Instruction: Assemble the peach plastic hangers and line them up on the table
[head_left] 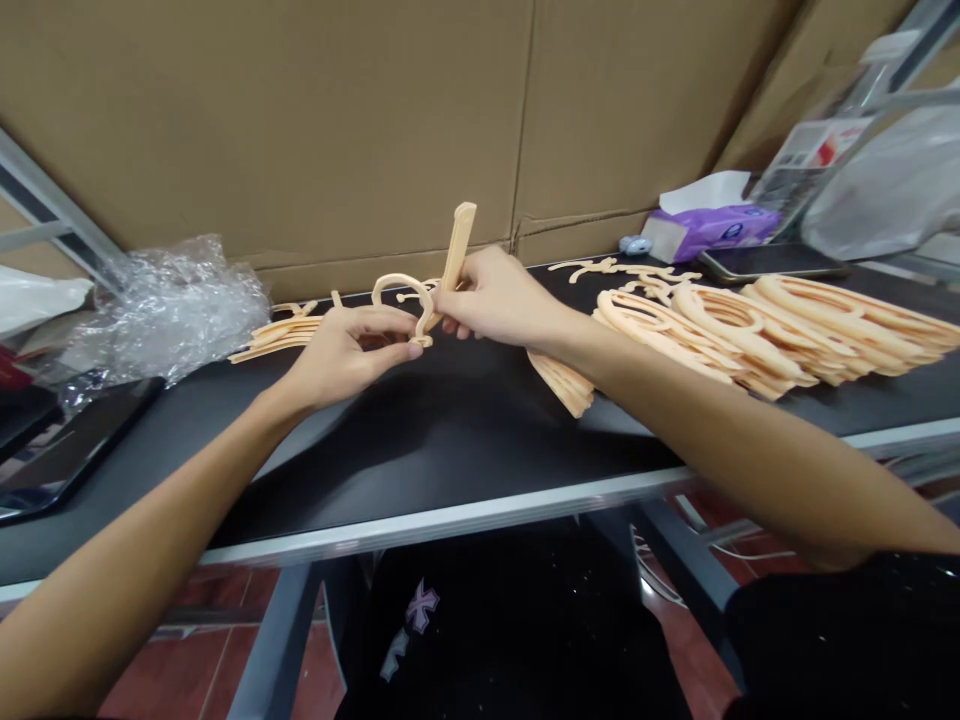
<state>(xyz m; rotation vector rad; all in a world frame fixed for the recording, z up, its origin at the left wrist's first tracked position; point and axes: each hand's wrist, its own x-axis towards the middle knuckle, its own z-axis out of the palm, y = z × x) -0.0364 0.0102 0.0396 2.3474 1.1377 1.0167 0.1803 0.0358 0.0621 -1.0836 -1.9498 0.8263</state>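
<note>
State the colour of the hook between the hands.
The hook is pale peach; see the head view.

Soft shadows dim the black tabletop [465,440]; clear plastic wrap [184,310] glints.

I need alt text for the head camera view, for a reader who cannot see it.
The left hand holds a pale orange hook and the right hand a straight piece, over a black table. Piled pieces lie at right; crumpled clear plastic lies at left.

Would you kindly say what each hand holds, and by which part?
The left hand pinches a cream hook near its lower end; the right hand grips a cream strip low down. Whether they're joined is unclear.
</note>
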